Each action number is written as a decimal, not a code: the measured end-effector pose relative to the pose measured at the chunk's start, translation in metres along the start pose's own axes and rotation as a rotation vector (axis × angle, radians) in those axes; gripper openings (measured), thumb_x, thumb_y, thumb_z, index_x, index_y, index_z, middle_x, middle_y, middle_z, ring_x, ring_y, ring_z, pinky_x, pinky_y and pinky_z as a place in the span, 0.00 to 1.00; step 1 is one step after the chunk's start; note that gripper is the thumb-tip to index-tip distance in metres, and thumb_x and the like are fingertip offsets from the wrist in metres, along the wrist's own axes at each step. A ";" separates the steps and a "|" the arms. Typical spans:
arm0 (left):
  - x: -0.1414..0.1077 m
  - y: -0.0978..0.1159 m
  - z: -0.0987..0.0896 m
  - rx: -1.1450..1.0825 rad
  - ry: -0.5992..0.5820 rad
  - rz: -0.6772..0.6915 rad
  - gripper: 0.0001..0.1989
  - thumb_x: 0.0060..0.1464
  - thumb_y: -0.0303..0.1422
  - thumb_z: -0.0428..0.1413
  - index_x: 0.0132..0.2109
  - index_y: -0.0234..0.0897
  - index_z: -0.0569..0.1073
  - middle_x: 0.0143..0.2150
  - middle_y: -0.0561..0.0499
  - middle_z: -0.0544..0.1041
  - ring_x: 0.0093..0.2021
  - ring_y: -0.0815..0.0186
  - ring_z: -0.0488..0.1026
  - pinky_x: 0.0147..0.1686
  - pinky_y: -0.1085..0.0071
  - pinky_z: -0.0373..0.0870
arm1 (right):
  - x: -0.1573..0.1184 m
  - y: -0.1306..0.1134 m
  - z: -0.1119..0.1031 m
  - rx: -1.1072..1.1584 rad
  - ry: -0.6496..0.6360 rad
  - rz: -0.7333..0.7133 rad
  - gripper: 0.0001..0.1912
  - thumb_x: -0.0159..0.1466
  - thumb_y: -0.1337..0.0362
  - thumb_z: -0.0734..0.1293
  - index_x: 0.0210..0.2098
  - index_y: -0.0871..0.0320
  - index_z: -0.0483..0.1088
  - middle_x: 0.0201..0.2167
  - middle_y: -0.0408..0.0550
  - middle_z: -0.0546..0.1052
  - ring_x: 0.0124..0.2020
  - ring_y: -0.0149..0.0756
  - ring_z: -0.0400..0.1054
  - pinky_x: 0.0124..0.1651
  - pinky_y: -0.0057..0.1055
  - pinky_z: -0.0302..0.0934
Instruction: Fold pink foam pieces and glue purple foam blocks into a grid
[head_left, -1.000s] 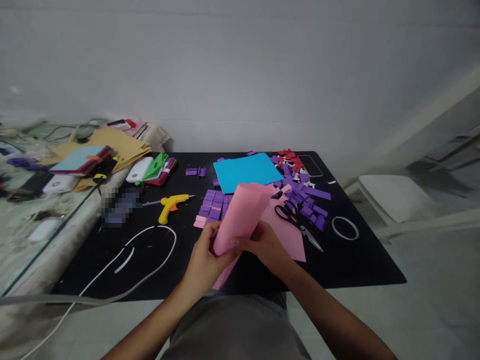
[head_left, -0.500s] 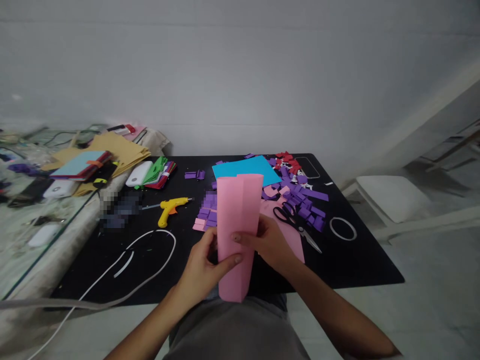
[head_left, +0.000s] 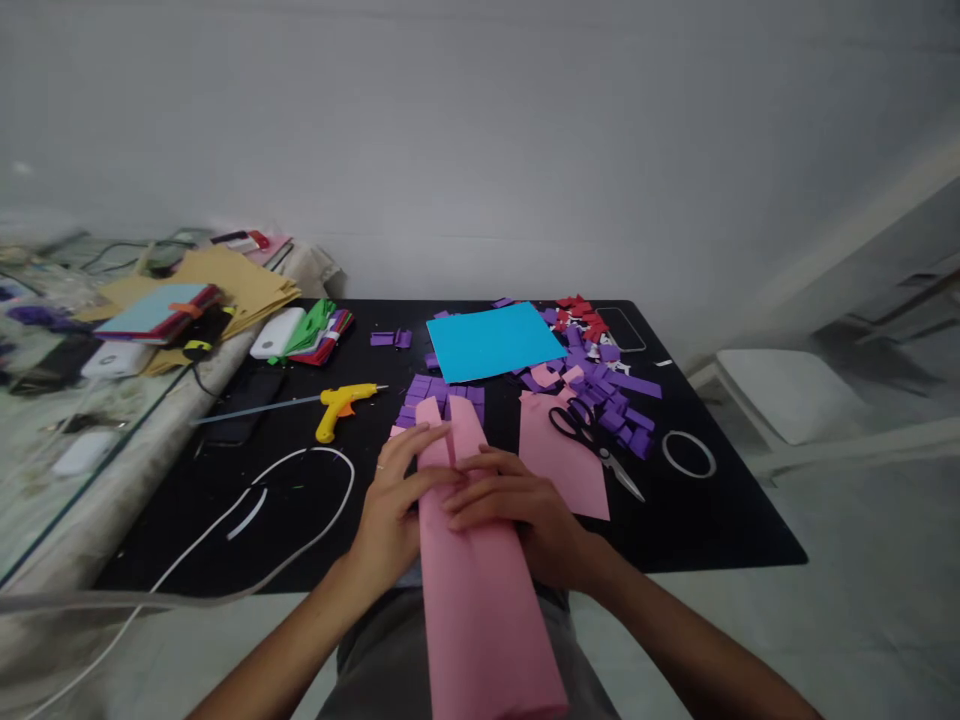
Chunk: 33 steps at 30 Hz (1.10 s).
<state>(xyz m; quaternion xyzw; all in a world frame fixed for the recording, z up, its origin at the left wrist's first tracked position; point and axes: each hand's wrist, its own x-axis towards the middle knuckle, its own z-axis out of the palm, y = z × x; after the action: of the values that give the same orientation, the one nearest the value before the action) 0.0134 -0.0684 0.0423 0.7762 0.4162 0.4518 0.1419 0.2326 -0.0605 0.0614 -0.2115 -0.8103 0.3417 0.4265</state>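
Observation:
A folded pink sheet of paper [head_left: 484, 620] tilts over my lap, its far end above the black table and its two long edges folded inward with a gap between them. My left hand [head_left: 394, 500] grips its left side, fingers bent over the top. From the right, my right hand [head_left: 525, 505] holds it too, with the fingers lying across the folded flap and the thumb hidden. Just beyond the far end lie purple paper pieces [head_left: 420, 392]. Right of my right hand are a flat pink sheet [head_left: 562, 470] and black-handled scissors [head_left: 596, 440].
A blue sheet [head_left: 495, 342] lies at the back, beside purple scraps [head_left: 607, 390] and red scraps [head_left: 581, 315]. On the left are a yellow glue gun [head_left: 341, 405], a looping white cable [head_left: 352, 480] and bundled coloured paper [head_left: 319, 335]. A white ring [head_left: 688, 455] lies right.
The pink paper has tipped from nearly upright to leaning toward me, its near end now lower in view. Both hands have shifted toward its far end, fingers now over the folded edges.

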 end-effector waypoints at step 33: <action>-0.079 -0.018 0.016 0.021 -0.265 -0.053 0.25 0.60 0.26 0.57 0.64 0.40 0.68 0.68 0.39 0.72 0.71 0.51 0.67 0.67 0.49 0.68 | -0.059 0.029 0.025 -0.327 -0.152 -0.031 0.17 0.72 0.68 0.66 0.59 0.58 0.71 0.61 0.56 0.78 0.67 0.38 0.69 0.77 0.48 0.50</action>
<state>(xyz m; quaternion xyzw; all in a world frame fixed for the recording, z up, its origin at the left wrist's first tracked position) -0.0020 -0.1157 -0.0234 0.8193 0.4188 0.3372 0.1991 0.2453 -0.0875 -0.0022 -0.2392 -0.8882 0.2138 0.3289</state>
